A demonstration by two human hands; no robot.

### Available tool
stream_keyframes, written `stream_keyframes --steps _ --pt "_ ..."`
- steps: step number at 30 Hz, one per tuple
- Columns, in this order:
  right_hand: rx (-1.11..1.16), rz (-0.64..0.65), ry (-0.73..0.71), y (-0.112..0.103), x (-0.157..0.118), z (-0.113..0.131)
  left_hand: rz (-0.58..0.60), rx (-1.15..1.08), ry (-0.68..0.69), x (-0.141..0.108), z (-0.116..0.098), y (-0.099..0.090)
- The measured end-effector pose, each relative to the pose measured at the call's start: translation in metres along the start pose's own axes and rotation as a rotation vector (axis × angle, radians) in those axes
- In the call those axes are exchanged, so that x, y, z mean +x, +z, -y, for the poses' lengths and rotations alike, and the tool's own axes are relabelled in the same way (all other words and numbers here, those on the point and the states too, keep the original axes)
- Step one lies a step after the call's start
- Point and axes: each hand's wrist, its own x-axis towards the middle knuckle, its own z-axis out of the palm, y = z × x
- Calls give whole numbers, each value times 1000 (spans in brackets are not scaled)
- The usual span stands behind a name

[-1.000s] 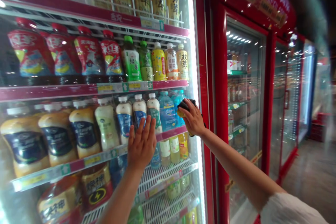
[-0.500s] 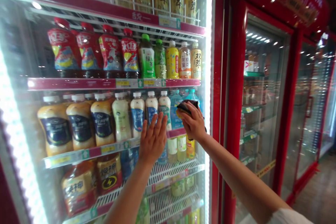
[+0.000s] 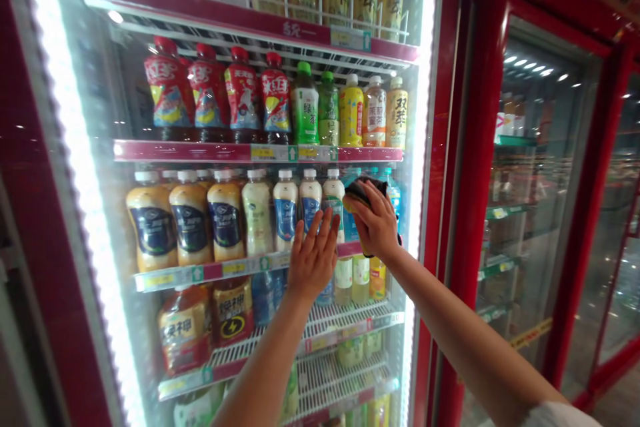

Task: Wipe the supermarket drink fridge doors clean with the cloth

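Note:
My left hand (image 3: 314, 257) lies flat with fingers stretched out against the glass door of a lit drinks cooler, in front of the white-capped bottles (image 3: 285, 210). Close by on its right, my right hand (image 3: 379, 223) presses a dark cloth with yellow edges (image 3: 358, 191) to the glass. Blue bottles (image 3: 393, 193) show partly behind the cloth. What part of the cloth lies under the palm is hidden.
Behind the glass, red-capped bottles (image 3: 167, 83) and green tea bottles (image 3: 305, 107) stand on the shelf above. A bright light strip (image 3: 419, 147) runs inside the cooler's right edge. Another red-framed cooler (image 3: 483, 167) stands to the right.
The view has turned left, so the cooler sits further right in it. My right hand and the cloth have shifted slightly left over the glass; my left hand stays about where it was.

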Motion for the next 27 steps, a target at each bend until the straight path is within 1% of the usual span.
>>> stream_keyframes --steps 1,2,3,4,6,8,10,12,14,15,18,19,20,22,24,26,27 --pt "8 36 -43 -5 -10 -3 -1 9 3 0 0 -1" --pt "19 38 -60 -9 -17 -7 -5 21 6 0 -1 -1" --pt "30 17 -53 -12 -20 -12 -10 34 7 -1 -1 -2" --pt "40 -31 -20 -12 -18 -16 -12 46 8 -1 -1 -2" --pt "48 -173 89 -5 -2 -19 -9 65 9 -2 -1 -3" --pt "39 -289 170 6 22 -15 5 75 13 -2 0 -3" --pt "19 -317 177 17 41 -5 21 76 16 -3 1 -2" --pt "10 -271 133 21 44 6 39 76 14 -3 0 -2" --pt "10 -177 60 16 31 13 49 73 7 -3 -1 -1" --pt "7 -104 7 11 20 14 50 69 5 -3 -2 -2" --pt "-24 125 -162 -11 -12 4 62 51 15 -3 0 -8" --pt "-33 160 -189 -17 -18 -3 69 50 21 -3 3 -11" --pt "-35 156 -183 -21 -20 -11 71 52 21 -2 8 -15" --pt "-24 48 -77 -20 -10 -25 58 64 12 0 21 -24" --pt "-4 -110 75 -8 14 -29 44 70 21 4 39 -33" --pt "9 -237 183 10 41 -18 41 73 44 10 57 -40" --pt "15 -269 203 18 52 -6 37 78 41 12 65 -42"
